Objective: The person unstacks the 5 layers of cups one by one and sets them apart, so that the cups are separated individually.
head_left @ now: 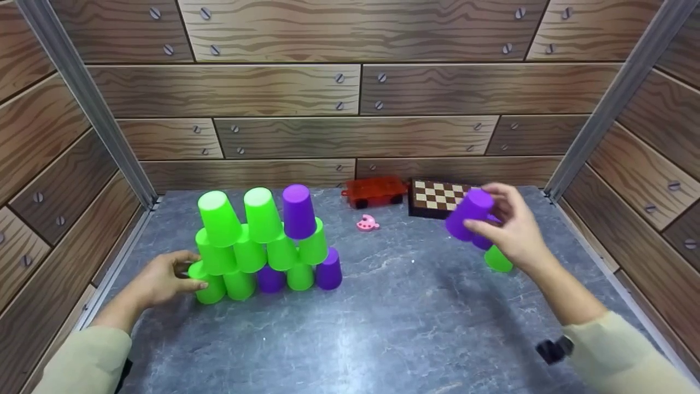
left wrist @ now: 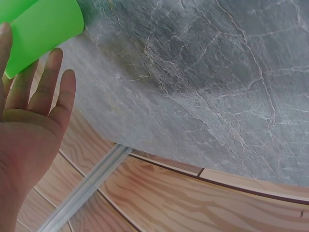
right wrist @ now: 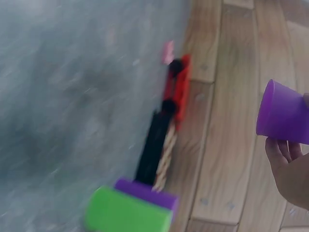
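Observation:
Upside-down plastic cups stand in a three-level pyramid on the left of the table. The top level holds a green cup (head_left: 220,219), another green cup (head_left: 263,216) and a purple cup (head_left: 299,212). My left hand (head_left: 164,279) is at the bottom-left green cup (head_left: 210,289), thumb in front and fingers at its far side; the left wrist view shows these fingers fairly straight along the cup (left wrist: 46,36). On the right, my right hand (head_left: 511,227) holds a tilted purple cup (head_left: 470,212) in the air, between thumb and fingers.
Below the right hand stand a green cup (head_left: 497,259) and a partly hidden purple cup (head_left: 482,242). Towards the back wall are a chessboard box (head_left: 437,197), a red toy cart (head_left: 376,191) and a small pink toy (head_left: 367,223). Wood-patterned walls (head_left: 350,90) enclose the table.

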Tool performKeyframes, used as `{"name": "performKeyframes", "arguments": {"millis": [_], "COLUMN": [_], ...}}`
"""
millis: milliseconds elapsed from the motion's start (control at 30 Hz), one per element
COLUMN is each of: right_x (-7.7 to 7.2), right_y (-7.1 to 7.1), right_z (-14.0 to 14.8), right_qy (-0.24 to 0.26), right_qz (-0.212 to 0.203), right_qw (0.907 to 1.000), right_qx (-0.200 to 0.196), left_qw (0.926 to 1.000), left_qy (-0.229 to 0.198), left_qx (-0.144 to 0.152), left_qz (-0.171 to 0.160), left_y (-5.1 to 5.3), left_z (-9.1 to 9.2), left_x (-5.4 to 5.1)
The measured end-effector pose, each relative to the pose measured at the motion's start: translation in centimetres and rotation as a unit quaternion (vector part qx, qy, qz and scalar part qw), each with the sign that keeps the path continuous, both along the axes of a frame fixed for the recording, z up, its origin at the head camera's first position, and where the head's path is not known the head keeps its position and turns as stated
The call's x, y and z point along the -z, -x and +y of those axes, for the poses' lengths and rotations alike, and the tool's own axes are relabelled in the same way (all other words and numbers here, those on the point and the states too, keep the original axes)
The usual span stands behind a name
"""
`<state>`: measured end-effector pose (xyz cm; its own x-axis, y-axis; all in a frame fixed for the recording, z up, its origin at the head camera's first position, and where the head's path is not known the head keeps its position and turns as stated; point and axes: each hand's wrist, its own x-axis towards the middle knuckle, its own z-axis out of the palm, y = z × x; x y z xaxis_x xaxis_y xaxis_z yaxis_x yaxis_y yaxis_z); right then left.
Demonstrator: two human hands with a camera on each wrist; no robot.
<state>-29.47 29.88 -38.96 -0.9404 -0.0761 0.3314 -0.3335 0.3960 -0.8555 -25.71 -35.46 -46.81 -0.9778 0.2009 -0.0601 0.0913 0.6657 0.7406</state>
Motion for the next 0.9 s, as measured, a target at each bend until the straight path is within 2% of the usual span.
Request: {"name": "performKeyframes", "arguments": {"millis": [233,633,900], "right_x": [3.3,8.5,10.7], "right_y": [-1.3,-3.4,-3.7], "right_z": [4.3,10.0,12.0], "right_qy": [-0.037,-0.011,-0.006], "right_qz": [-0.001,-0.017,-0.023], "right_qw": [0.9992,0.9991,0.9982], "right_qx": [0.017,0.036,0.055], "left_qw": [1.0000,0.9999,0.9999], "left_qy": [0.003,0.006,0.013], "left_qx": [-0.006,-0.009,-0.004], "left_qz": [0.000,-0.001,0.001], "left_y": [0.0,0.0,0.0], "left_z": [0.0,0.1,0.0], "left_x": [0.1,0.0,-0.1]}}
